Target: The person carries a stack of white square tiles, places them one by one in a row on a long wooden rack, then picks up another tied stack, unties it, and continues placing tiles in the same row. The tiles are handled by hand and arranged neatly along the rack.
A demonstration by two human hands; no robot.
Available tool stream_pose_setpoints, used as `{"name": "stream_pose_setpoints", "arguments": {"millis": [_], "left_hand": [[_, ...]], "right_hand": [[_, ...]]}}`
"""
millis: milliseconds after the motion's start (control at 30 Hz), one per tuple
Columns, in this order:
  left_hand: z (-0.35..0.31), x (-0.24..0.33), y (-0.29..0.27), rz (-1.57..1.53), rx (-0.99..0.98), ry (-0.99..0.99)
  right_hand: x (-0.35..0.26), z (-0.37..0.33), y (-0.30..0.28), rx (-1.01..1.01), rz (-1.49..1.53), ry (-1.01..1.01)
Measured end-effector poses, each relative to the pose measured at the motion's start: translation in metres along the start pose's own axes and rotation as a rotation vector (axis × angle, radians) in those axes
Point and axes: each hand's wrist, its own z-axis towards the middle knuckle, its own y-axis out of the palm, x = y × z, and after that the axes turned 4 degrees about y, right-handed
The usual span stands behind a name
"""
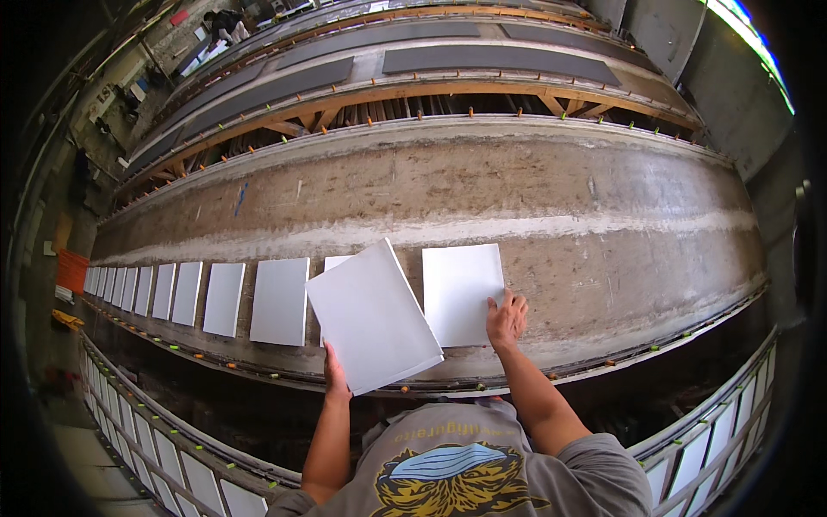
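My left hand (337, 372) grips the lower left edge of a white rectangular board (375, 319), held tilted above the long table. Its lower right corner shows a second edge, so there may be more than one board; the fingers beneath are hidden. My right hand (509, 317) has its fingers curled at the right edge of another white board (463, 289), which lies on the table. Partly behind the held board, a further white board (335, 262) shows only its top edge.
A row of several white boards (279, 302) runs leftward along the near side of the stained brown table (603, 189). Small orange and green pegs line its near edge. Farther tables carry long dark slabs (500, 62). Racks of white panels (202, 482) stand low at both sides.
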Motion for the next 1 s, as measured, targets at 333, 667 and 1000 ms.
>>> {"name": "stream_pose_setpoints", "arguments": {"millis": [333,667,1000], "left_hand": [[0.021,-0.036,0.029,-0.071,-0.015,-0.087],[0.034,-0.042,0.052,-0.060,-0.087,-0.081],[0.038,-0.059,0.072,0.105,-0.051,-0.031]], "right_hand": [[-0.061,-0.040,-0.050,-0.668,0.714,-0.153],[-0.067,-0.058,-0.101,-0.414,0.349,-0.022],[0.040,-0.013,-0.092,-0.118,0.759,0.230]]}}
